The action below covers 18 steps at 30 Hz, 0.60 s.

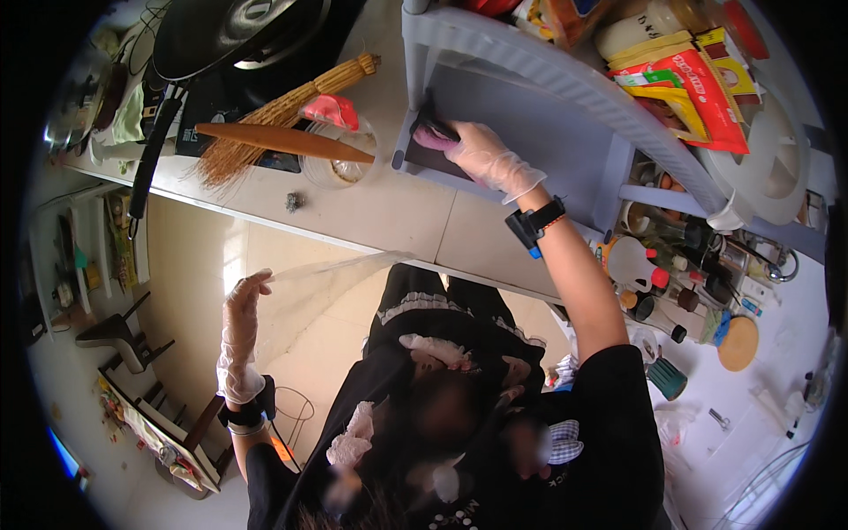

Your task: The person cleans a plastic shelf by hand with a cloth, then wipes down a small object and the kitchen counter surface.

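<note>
My left hand (244, 308), in a clear disposable glove, pinches the edge of a thin transparent plastic sheet (311, 291). The sheet stretches from my fingers towards the front edge of the counter. My right hand (482, 151), gloved the same way, reaches into the left end of the lower tier of a grey plastic shelf rack (556, 146). It grips a purple cloth (434, 138). A black item (437, 122) lies against the same fingers, and its kind is unclear.
On the counter (391, 222) lie a straw brush (291, 109), a wooden rolling pin (285, 141) across a clear plastic jar (334, 159), and a steel scourer (295, 201). A frying pan (218, 33) stands at the back left. Food packets (695, 86) fill the upper tier; bottles (662, 278) stand at right.
</note>
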Motion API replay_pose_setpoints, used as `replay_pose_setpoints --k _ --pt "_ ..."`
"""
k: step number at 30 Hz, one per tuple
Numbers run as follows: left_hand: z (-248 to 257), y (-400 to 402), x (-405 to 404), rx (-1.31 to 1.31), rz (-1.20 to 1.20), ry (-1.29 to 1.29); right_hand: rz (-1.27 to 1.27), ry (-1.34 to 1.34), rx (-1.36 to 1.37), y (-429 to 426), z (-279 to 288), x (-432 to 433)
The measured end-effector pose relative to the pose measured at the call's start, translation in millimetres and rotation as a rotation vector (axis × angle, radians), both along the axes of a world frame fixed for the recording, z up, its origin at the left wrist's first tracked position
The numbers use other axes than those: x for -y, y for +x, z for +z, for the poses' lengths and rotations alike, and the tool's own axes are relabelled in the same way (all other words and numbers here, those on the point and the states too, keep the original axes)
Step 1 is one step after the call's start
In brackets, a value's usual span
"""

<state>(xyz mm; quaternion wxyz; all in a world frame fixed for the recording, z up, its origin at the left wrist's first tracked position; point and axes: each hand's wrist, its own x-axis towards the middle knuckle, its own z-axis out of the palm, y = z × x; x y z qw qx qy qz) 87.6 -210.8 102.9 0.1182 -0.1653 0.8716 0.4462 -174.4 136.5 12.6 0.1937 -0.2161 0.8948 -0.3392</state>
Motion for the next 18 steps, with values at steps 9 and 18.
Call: replay_pose_setpoints --k 9,18 --pt "0 -15 -3 0.024 0.010 0.022 0.318 0.138 0.180 -15 11 8" --pt "1 -20 2 -0.027 -0.060 0.025 0.284 0.261 0.159 -7 11 -7"
